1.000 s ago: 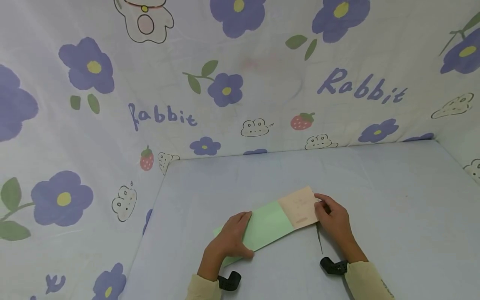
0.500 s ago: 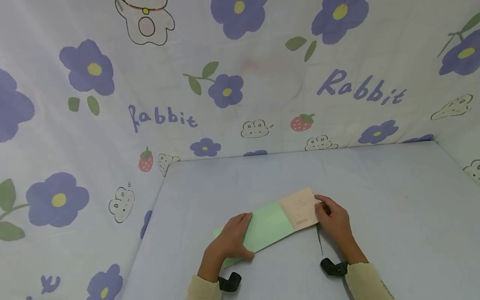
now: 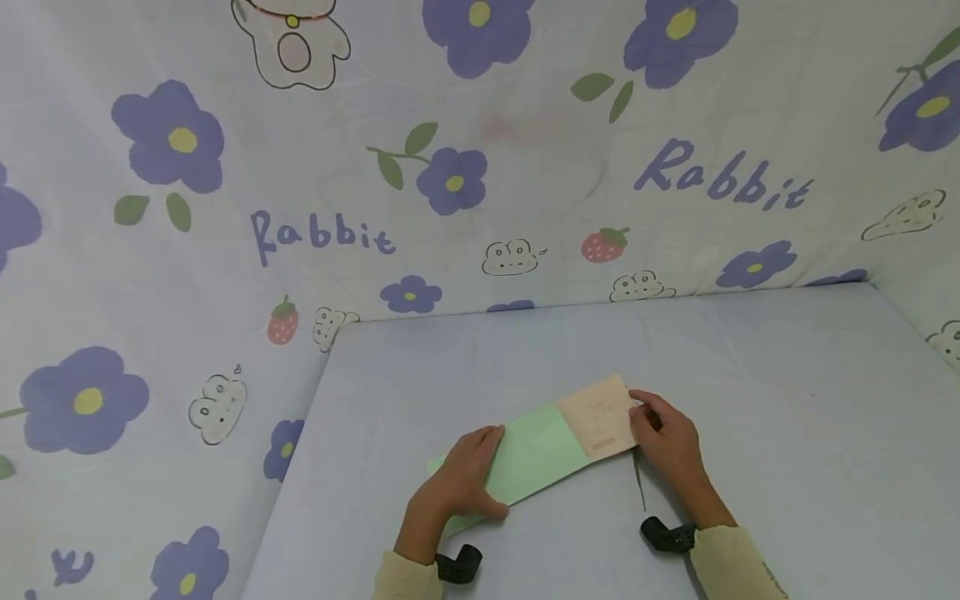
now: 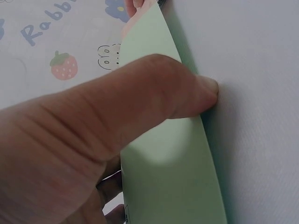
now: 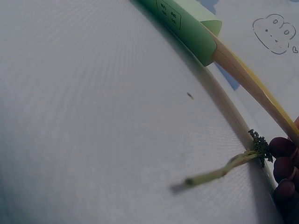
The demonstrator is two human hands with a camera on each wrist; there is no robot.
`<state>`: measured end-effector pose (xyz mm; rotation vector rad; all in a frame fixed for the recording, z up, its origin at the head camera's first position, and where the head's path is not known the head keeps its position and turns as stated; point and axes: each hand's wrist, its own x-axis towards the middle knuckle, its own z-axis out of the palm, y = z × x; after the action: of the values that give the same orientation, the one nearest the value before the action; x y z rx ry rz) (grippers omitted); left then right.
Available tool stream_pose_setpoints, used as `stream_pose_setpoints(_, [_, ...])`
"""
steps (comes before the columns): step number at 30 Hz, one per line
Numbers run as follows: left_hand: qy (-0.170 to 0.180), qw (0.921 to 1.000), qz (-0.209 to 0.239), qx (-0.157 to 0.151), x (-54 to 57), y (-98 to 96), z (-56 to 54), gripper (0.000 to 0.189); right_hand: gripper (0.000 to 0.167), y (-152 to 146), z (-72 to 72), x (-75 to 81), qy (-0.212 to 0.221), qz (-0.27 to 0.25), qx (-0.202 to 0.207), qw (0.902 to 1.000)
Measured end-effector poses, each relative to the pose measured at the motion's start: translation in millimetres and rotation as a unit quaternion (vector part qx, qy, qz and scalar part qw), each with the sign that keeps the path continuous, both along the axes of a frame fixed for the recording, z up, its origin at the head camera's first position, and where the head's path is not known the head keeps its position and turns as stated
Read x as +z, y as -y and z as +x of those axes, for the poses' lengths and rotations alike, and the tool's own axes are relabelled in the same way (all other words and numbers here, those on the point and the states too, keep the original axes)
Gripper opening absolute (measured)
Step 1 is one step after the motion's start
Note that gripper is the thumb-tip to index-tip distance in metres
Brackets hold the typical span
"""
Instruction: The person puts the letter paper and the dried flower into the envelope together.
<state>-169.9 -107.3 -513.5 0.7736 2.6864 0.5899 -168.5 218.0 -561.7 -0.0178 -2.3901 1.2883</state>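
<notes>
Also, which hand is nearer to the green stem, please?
The right hand: it is close beside the leafy end of the stem. The left hand is farther, gripping the green cover.

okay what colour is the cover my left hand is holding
The cover is pale green; the head view shows it best.

The card [image 3: 603,415] is seen at the right end of the paper sleeve [image 3: 536,450]; a stem [image 3: 639,479] is placed before it; behind the table [image 3: 780,433], cloth [image 3: 540,192] is hung.

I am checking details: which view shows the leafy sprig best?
Right wrist: the leafy sprig appears large, stem and dark tip visible. Head apparently shows its thin stem by the right hand; left wrist, nothing identifiable of it.
</notes>
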Motion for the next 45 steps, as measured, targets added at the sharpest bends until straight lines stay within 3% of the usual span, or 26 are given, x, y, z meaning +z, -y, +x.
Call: stream_pose_setpoints(45, [-0.001, 0.9999, 0.012, -0.003, 0.7, 1.6, 0.0, 0.109, 0.027, -1.6, -2.5, -3.2, -0.019, 0.007, 0.004, 0.9998])
